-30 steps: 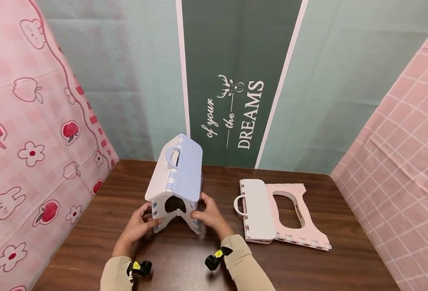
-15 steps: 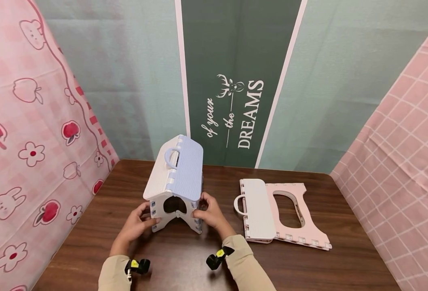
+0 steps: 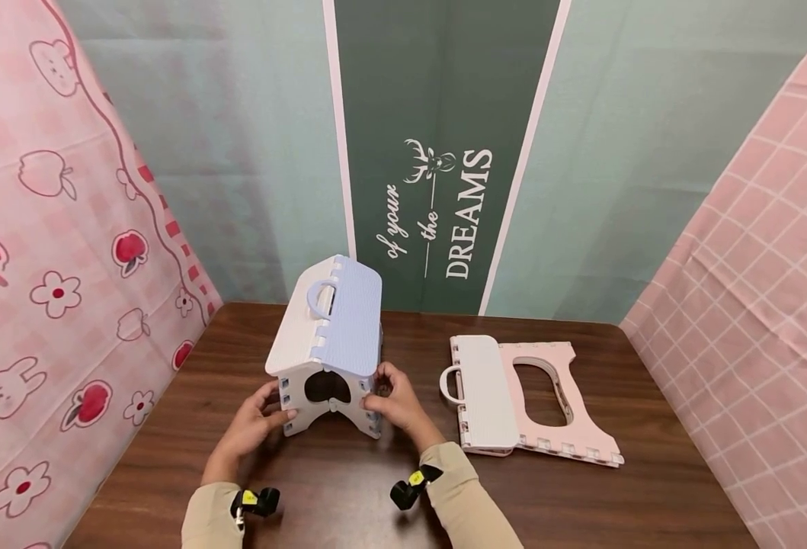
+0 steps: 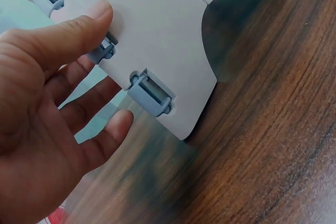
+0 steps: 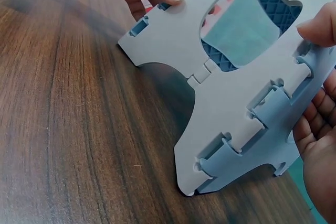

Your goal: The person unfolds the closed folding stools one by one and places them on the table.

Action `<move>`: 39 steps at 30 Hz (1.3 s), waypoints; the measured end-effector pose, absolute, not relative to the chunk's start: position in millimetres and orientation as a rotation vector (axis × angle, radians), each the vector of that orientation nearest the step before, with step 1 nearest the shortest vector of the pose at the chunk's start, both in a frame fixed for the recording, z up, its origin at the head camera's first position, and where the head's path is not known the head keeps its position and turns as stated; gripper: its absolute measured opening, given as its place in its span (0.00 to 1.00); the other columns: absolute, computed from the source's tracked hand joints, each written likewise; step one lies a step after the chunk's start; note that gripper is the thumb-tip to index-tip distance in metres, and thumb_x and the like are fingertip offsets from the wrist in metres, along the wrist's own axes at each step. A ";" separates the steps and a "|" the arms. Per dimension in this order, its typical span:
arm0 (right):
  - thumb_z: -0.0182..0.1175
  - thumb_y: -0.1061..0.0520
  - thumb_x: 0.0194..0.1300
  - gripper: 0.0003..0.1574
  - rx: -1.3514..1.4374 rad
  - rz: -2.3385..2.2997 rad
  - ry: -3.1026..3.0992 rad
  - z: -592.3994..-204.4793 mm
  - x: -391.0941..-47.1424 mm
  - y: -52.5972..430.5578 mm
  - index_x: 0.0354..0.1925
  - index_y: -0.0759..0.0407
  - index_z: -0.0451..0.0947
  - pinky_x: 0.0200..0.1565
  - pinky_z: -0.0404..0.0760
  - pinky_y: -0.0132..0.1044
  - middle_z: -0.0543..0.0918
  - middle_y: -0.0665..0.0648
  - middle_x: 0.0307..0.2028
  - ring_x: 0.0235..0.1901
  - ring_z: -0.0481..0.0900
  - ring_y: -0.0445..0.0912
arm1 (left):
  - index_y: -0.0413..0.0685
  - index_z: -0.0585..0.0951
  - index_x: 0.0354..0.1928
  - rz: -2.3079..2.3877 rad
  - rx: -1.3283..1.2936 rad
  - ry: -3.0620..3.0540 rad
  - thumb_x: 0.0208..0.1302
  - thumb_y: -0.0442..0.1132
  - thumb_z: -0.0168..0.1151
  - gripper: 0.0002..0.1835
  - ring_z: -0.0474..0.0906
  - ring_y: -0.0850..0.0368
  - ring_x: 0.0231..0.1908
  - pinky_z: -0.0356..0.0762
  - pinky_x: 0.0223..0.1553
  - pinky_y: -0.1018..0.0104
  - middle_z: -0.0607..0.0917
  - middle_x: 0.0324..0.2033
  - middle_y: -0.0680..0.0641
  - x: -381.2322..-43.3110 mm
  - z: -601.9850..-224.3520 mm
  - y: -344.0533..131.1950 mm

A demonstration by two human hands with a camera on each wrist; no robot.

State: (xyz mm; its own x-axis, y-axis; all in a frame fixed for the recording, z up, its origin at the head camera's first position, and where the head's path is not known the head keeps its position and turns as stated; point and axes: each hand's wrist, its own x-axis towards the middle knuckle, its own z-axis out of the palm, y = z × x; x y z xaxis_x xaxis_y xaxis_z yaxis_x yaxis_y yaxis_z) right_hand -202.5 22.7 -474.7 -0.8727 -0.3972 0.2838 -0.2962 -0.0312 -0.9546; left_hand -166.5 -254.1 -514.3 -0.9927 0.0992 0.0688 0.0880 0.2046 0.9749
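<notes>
A folding step stool stands on the table partly unfolded, its white and light-blue top peaked like a roof. A light-blue carrying loop sticks up at the ridge. My left hand grips the edge of the left leg panel, thumb on the white face and fingers behind the hinged edge. On the opposite side, my right hand holds the right leg panel, its thumb in front and fingers around the blue side. Both lower leg tips touch the tabletop. The far legs are hidden in the head view.
To the right, a second folding stool, pink and white, lies flat on the brown wooden table. Its white loop handle points left. Patterned pink cloth hangs at the left, pink checked cloth at the right, green cloth behind.
The stool's near-end panels have spread wider and its peaked top has flattened slightly. My left hand has shifted a little left with the left panel; my right hand has hardly moved.
</notes>
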 end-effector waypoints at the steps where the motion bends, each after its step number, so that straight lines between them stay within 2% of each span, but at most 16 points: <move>1: 0.60 0.69 0.41 0.17 -0.756 -2.069 2.131 -474.4 -202.3 22.8 0.32 0.75 0.67 0.31 0.68 0.35 0.71 0.72 0.29 0.28 0.67 0.52 | 0.35 0.68 0.58 1.962 0.191 2.429 0.55 0.29 0.65 0.27 0.74 0.41 0.47 0.76 0.39 0.65 0.76 0.48 0.34 -167.0 -514.0 -254.5; 11: 0.59 0.69 0.42 0.17 -0.746 -2.086 2.106 -476.0 -201.4 23.1 0.32 0.76 0.65 0.32 0.67 0.36 0.68 0.81 0.31 0.29 0.66 0.56 | 0.34 0.69 0.57 1.947 0.148 2.401 0.53 0.28 0.66 0.28 0.74 0.39 0.49 0.76 0.40 0.65 0.76 0.48 0.33 -169.8 -513.6 -257.0; 17: 0.58 0.70 0.42 0.16 -0.727 -2.117 2.095 -475.8 -199.1 20.6 0.32 0.76 0.64 0.33 0.66 0.37 0.67 0.79 0.30 0.31 0.65 0.62 | 0.33 0.69 0.58 1.961 0.163 2.395 0.53 0.27 0.66 0.29 0.74 0.42 0.48 0.76 0.41 0.66 0.77 0.48 0.33 -169.9 -514.5 -256.5; 26: 0.58 0.70 0.43 0.17 -0.718 -2.090 2.109 -474.0 -196.3 19.8 0.33 0.75 0.65 0.33 0.68 0.37 0.70 0.75 0.31 0.31 0.67 0.56 | 0.33 0.70 0.57 1.956 0.148 2.407 0.52 0.28 0.67 0.29 0.73 0.39 0.50 0.75 0.41 0.67 0.77 0.48 0.33 -169.4 -512.0 -257.3; 30: 0.60 0.71 0.46 0.16 -0.735 -1.996 2.130 -466.4 -195.2 26.0 0.35 0.73 0.66 0.35 0.70 0.42 0.72 0.70 0.32 0.33 0.70 0.60 | 0.32 0.71 0.55 1.895 0.179 2.458 0.51 0.28 0.68 0.28 0.75 0.38 0.48 0.76 0.40 0.64 0.78 0.46 0.34 -170.4 -507.7 -254.5; 34: 0.62 0.71 0.49 0.17 -0.754 -1.908 2.160 -458.7 -195.9 32.3 0.36 0.74 0.67 0.40 0.72 0.47 0.73 0.69 0.34 0.37 0.71 0.65 | 0.31 0.72 0.54 1.813 0.241 2.532 0.50 0.27 0.68 0.27 0.76 0.39 0.46 0.77 0.40 0.62 0.78 0.45 0.34 -171.1 -499.5 -250.4; 39: 0.60 0.69 0.52 0.20 -0.745 -1.862 2.156 -451.1 -194.9 37.8 0.44 0.75 0.67 0.47 0.72 0.53 0.75 0.68 0.40 0.43 0.72 0.65 | 0.34 0.69 0.55 1.758 0.222 2.630 0.48 0.28 0.70 0.31 0.75 0.39 0.47 0.76 0.42 0.56 0.78 0.46 0.34 -167.2 -488.4 -245.7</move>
State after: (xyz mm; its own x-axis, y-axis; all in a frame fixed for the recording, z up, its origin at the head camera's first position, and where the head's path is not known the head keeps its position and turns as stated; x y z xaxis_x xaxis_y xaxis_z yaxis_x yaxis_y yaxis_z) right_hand -194.9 37.8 -451.1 -0.8539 -0.4905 0.1739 -0.2434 0.0811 -0.9665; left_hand -167.2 -245.7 -488.4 -0.9898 0.0993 0.1022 0.1324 0.3760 0.9171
